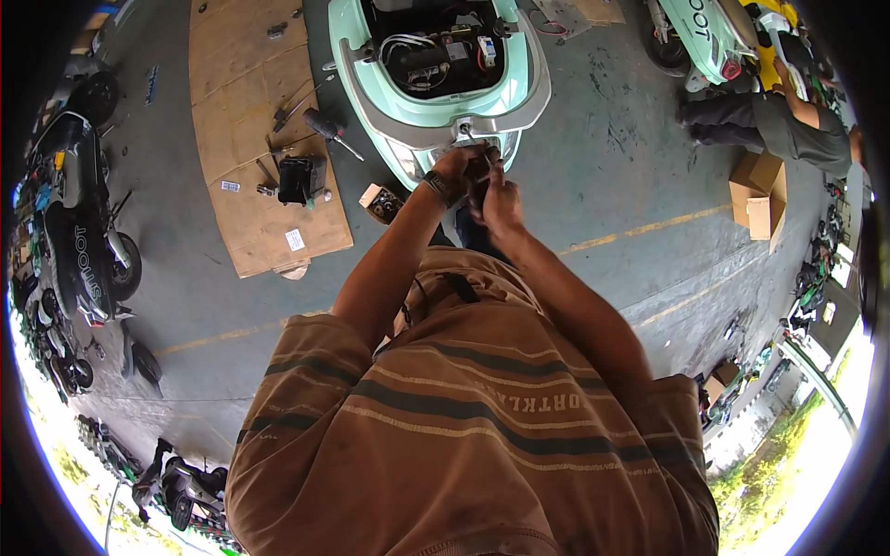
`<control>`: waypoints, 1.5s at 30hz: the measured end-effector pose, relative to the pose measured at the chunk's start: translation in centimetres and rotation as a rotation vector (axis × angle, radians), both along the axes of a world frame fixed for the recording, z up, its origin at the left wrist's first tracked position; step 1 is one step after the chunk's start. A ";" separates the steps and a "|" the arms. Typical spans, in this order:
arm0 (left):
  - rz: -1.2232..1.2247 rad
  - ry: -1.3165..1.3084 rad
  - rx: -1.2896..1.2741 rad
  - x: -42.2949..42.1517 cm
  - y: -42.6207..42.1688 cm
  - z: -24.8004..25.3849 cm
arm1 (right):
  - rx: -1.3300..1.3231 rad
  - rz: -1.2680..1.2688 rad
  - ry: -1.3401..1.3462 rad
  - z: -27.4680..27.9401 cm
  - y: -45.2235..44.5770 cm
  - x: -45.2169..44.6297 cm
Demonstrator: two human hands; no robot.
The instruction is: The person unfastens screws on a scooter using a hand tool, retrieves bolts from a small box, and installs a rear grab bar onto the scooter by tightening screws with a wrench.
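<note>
A mint-green scooter (505, 88) stands in front of me, its grey rear grab rail (408, 137) curving toward my body and its seat bay uncovered. Just under that rail, at the tail, my two hands are close together. My left hand (451, 167), with a dark band at the wrist, is closed with its fingers against the tail. Beside it, my right hand (502, 202) is closed too, fingers pointing up toward the scooter. Whatever lies between the fingers is dark and too small to name. Wires and a dark unit (456, 54) show inside the bay.
Left of the scooter, a cardboard sheet (241, 102) carries a screwdriver (324, 125), a black box-shaped part (298, 178) and loose pieces. A small open box (380, 203) sits near my left arm. At right, a person (788, 130) bends by another scooter (700, 42) and a carton (756, 195).
</note>
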State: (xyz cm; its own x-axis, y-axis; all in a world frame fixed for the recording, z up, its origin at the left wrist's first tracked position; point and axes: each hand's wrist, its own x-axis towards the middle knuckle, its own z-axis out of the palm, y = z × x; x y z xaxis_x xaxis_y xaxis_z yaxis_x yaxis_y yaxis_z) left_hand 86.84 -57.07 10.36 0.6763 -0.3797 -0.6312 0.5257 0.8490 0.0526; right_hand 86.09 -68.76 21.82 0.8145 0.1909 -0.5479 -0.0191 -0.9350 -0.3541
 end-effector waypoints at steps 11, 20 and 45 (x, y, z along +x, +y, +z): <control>-0.154 -0.128 -0.042 0.1 1.5 -0.8 | -0.144 0.471 -0.355 1.8 -0.9 0.9; -0.215 -0.139 0.094 0.4 1.2 -0.5 | -0.165 0.788 -0.441 0.6 -2.0 3.2; -0.137 -0.020 0.029 0.9 1.1 0.0 | -0.177 0.741 -0.701 -0.6 -5.5 3.0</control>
